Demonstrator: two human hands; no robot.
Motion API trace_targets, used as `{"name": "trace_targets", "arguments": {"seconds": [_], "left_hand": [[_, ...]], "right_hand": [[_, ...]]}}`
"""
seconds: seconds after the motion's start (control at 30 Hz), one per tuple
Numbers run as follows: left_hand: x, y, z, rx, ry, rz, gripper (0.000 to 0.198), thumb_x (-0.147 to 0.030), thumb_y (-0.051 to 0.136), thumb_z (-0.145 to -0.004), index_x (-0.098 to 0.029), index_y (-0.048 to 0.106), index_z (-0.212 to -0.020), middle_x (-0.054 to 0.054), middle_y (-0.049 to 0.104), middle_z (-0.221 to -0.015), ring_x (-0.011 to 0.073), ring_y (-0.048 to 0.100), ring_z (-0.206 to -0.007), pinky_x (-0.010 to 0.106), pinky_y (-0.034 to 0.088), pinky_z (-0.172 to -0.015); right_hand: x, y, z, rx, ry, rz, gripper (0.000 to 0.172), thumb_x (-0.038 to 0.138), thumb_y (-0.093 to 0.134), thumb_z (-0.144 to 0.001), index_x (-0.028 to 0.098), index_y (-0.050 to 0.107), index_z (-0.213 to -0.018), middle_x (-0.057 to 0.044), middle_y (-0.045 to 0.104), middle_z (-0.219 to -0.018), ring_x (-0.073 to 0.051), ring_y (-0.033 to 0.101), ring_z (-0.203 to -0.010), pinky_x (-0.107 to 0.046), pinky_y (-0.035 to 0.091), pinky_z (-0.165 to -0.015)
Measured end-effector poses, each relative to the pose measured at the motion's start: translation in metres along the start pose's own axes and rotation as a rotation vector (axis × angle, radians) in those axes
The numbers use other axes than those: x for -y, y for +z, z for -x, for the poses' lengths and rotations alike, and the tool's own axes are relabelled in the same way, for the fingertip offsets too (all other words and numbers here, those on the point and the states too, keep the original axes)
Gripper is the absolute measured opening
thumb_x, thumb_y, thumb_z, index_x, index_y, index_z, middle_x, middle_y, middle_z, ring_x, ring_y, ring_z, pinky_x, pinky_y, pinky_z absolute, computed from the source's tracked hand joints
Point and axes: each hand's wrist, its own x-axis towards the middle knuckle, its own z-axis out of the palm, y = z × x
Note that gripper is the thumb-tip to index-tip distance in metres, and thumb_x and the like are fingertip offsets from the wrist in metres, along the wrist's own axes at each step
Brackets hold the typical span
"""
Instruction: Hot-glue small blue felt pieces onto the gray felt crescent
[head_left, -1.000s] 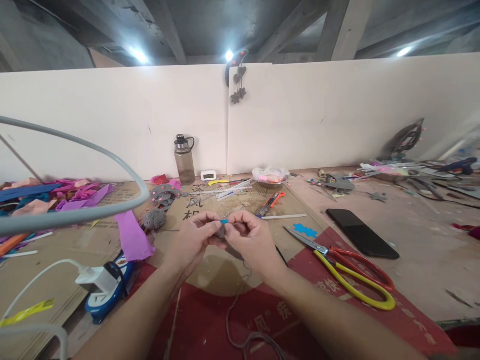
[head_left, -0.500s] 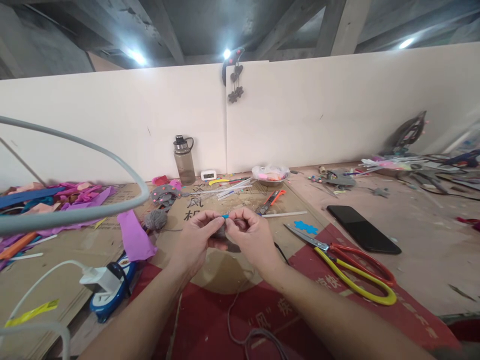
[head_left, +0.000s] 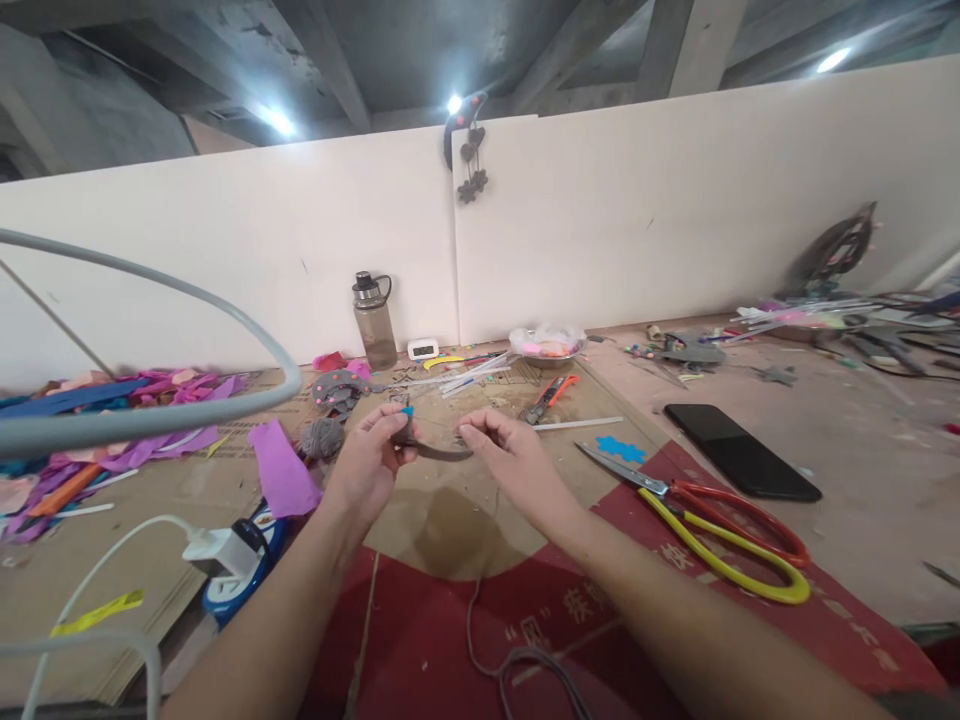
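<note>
My left hand (head_left: 375, 450) is closed, pinching a small blue piece (head_left: 407, 411) together with a dark grey curved strip (head_left: 442, 453). The strip bows out to the right, its far end close to my right hand (head_left: 499, 448). The fingertips of my right hand are pressed together, and a faint thin thread (head_left: 435, 424) runs from the blue piece toward them. Below, grey yarn (head_left: 517, 655) lies in loose loops on the red part of the cardboard. A ball of grey yarn (head_left: 322, 438) sits left of my left hand.
Scissors (head_left: 675, 500) with red and yellow handles lie at right, beside a blue flower-shaped cutout (head_left: 621, 449) and a phone (head_left: 739, 450). Orange-handled pliers (head_left: 551, 398) lie beyond my hands. A bottle (head_left: 373, 325) stands by the white board; a power strip (head_left: 240, 575) is at left.
My hands were together over the blue piece; now they are apart. My left hand has moved left with the blue piece and strip. The view has shifted slightly.
</note>
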Motion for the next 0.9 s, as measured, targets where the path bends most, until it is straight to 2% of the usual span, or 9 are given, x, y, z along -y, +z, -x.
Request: {"name": "trace_targets", "arguments": {"seconds": [0.2, 0.4, 0.5, 0.6, 0.63, 0.67, 0.8, 0.83, 0.9], "left_hand": [[-0.026, -0.034, -0.022, -0.21, 0.121, 0.11, 0.003, -0.015, 0.061, -0.069, -0.014, 0.058, -0.07, 0.001, 0.059, -0.063, 0.0096, 0.055, -0.056, 0.016, 0.041, -0.04], [-0.049, -0.057, -0.034, -0.331, 0.217, 0.274, 0.008, -0.012, 0.052, -0.075, -0.014, 0.057, -0.068, 0.0, 0.058, -0.061, 0.0081, 0.055, -0.055, 0.016, 0.043, -0.043], [-0.05, -0.059, -0.034, -0.317, 0.236, 0.294, 0.009, -0.012, 0.052, -0.075, -0.013, 0.057, -0.067, 0.0, 0.058, -0.061, 0.008, 0.055, -0.056, 0.015, 0.042, -0.044], [-0.043, -0.056, -0.031, -0.249, 0.216, 0.277, 0.005, -0.012, 0.055, -0.072, -0.014, 0.058, -0.069, 0.001, 0.06, -0.064, 0.0087, 0.056, -0.056, 0.016, 0.042, -0.043], [-0.04, -0.055, -0.03, -0.203, 0.207, 0.26, 0.003, -0.013, 0.057, -0.072, -0.014, 0.059, -0.069, 0.001, 0.06, -0.064, 0.0092, 0.056, -0.056, 0.016, 0.041, -0.042], [-0.037, -0.054, -0.028, -0.138, 0.2, 0.243, 0.001, -0.014, 0.059, -0.071, -0.014, 0.059, -0.07, 0.001, 0.06, -0.065, 0.0097, 0.056, -0.057, 0.017, 0.04, -0.041], [-0.028, -0.048, -0.025, 0.045, 0.206, 0.183, 0.01, -0.015, 0.067, -0.065, -0.014, 0.06, -0.071, 0.001, 0.06, -0.065, 0.0114, 0.058, -0.061, 0.017, 0.041, -0.043], [-0.026, -0.047, -0.024, 0.066, 0.207, 0.168, 0.011, -0.015, 0.068, -0.065, -0.015, 0.06, -0.072, 0.001, 0.059, -0.064, 0.0117, 0.059, -0.062, 0.017, 0.042, -0.043], [-0.023, -0.046, -0.024, 0.093, 0.203, 0.143, 0.012, -0.016, 0.069, -0.065, -0.015, 0.061, -0.073, 0.002, 0.06, -0.064, 0.0116, 0.058, -0.061, 0.018, 0.042, -0.044]], "right_hand": [[-0.001, -0.02, -0.011, 0.043, 0.072, 0.059, 0.019, 0.032, 0.056, -0.079, 0.016, 0.064, -0.076, 0.002, 0.055, -0.067, -0.011, 0.046, -0.062, -0.025, 0.036, -0.061], [-0.007, -0.033, -0.011, 0.105, 0.144, -0.126, 0.025, 0.042, 0.06, -0.079, 0.017, 0.063, -0.079, 0.004, 0.051, -0.066, -0.007, 0.036, -0.052, -0.021, 0.028, -0.048], [0.002, -0.039, -0.004, 0.383, 0.141, -0.155, 0.027, 0.043, 0.058, -0.081, 0.018, 0.066, -0.084, 0.002, 0.056, -0.071, -0.007, 0.04, -0.054, -0.02, 0.031, -0.05], [0.013, -0.051, 0.001, 0.79, 0.105, -0.036, 0.031, 0.042, 0.053, -0.085, 0.017, 0.069, -0.092, -0.002, 0.065, -0.08, -0.011, 0.056, -0.069, -0.023, 0.043, -0.065], [0.014, -0.055, 0.0, 0.835, 0.087, 0.029, 0.033, 0.043, 0.051, -0.086, 0.017, 0.069, -0.094, -0.004, 0.067, -0.087, -0.013, 0.059, -0.076, -0.025, 0.044, -0.07], [0.013, -0.06, -0.002, 0.773, 0.067, 0.106, 0.035, 0.044, 0.048, -0.087, 0.017, 0.068, -0.094, -0.005, 0.068, -0.091, -0.015, 0.06, -0.08, -0.025, 0.044, -0.072], [-0.008, -0.076, -0.012, 0.192, 0.067, 0.709, 0.043, 0.043, 0.035, -0.092, 0.015, 0.064, -0.079, -0.008, 0.065, -0.076, -0.017, 0.058, -0.071, -0.027, 0.04, -0.063], [-0.015, -0.078, -0.014, 0.133, 0.111, 0.87, 0.041, 0.042, 0.038, -0.091, 0.015, 0.063, -0.074, -0.009, 0.065, -0.072, -0.018, 0.058, -0.069, -0.027, 0.038, -0.062], [-0.027, -0.078, -0.015, 0.194, 0.231, 1.037, 0.039, 0.044, 0.044, -0.088, 0.015, 0.062, -0.07, -0.011, 0.065, -0.071, -0.019, 0.059, -0.066, -0.028, 0.036, -0.058]]}}
